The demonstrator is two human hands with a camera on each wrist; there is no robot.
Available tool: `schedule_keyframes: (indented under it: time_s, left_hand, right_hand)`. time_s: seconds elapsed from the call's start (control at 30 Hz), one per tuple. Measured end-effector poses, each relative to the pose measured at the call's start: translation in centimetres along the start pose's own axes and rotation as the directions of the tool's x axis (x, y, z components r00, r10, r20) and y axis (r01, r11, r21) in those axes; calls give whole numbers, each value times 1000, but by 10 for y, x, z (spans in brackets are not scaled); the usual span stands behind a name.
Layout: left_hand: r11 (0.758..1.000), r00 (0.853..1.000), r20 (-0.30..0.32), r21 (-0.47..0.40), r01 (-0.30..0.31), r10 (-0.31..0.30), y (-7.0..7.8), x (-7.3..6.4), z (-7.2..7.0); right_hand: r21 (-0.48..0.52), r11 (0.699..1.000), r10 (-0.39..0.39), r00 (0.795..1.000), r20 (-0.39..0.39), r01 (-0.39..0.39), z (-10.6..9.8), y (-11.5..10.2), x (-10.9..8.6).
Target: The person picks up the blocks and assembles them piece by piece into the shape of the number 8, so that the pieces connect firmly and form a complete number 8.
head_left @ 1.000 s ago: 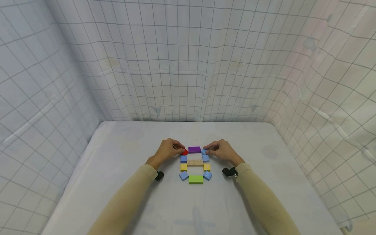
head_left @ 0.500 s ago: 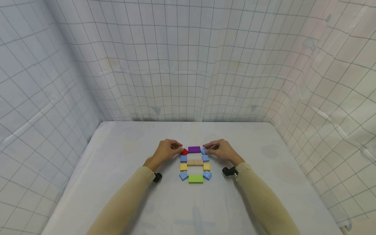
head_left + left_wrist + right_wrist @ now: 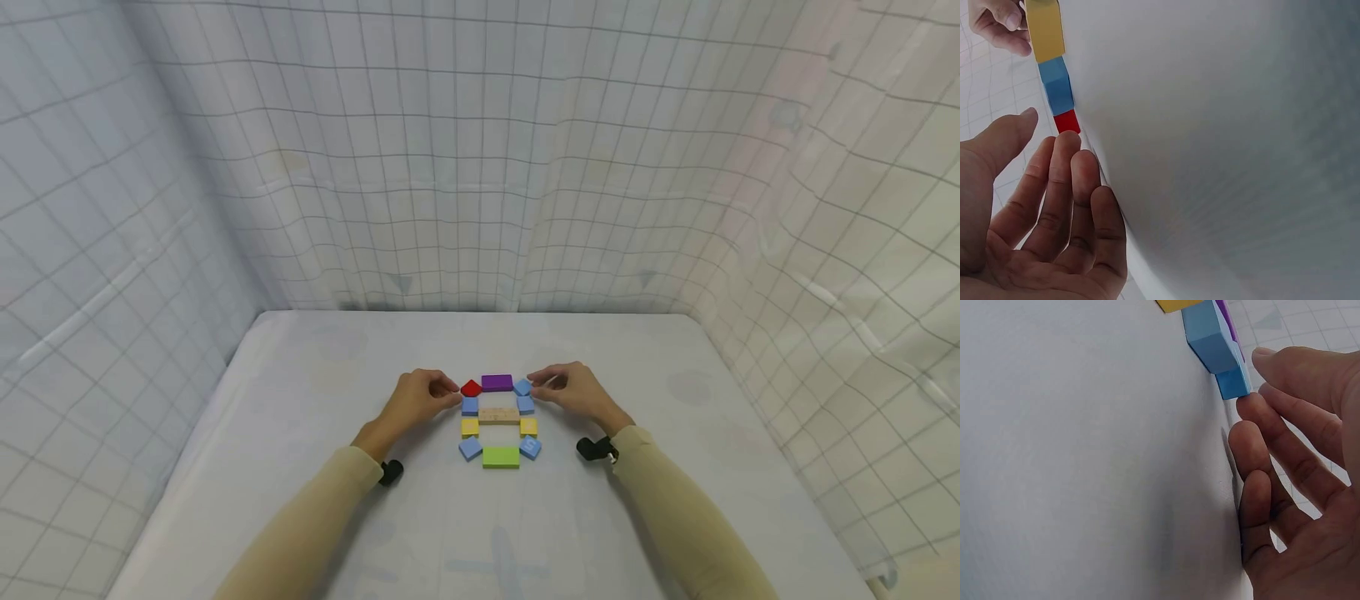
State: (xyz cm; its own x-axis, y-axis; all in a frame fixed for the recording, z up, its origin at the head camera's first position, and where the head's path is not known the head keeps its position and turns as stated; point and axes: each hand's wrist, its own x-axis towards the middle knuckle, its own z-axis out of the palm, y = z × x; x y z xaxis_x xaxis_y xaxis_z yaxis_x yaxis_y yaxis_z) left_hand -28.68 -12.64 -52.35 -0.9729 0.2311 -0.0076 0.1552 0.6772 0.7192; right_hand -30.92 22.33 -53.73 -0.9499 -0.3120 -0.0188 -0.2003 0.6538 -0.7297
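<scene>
A ring of small blocks lies on the white table. My left hand is just left of the red block, thumb apart from relaxed fingers, holding nothing; in the left wrist view its fingertips overlap the red block. On the other side, my right hand has its fingertips right at the angled light-blue block, thumb spread away from them. In the right wrist view that block sits beside the index fingertip, ungripped. Between the red and light-blue blocks lies a purple block.
Below them are two blue blocks, a wooden block between them, two yellow blocks, two tilted blue blocks and a green block. Grid-patterned curtains enclose the table's back and sides. A black wrist camera hangs at each sleeve.
My left hand has let go of the red block and drawn back left. My right hand has released the light-blue block and shifted slightly right. The blocks stay in place.
</scene>
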Motion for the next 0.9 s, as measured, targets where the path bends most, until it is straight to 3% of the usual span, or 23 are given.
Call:
schedule_keyframes:
  time_s: [0.9]
  left_hand:
    - [1000,1000,-6,5,7,-7,-1,-1,2]
  right_hand:
    - [9,1000,-3,1000,-11,4,0,-7,-4]
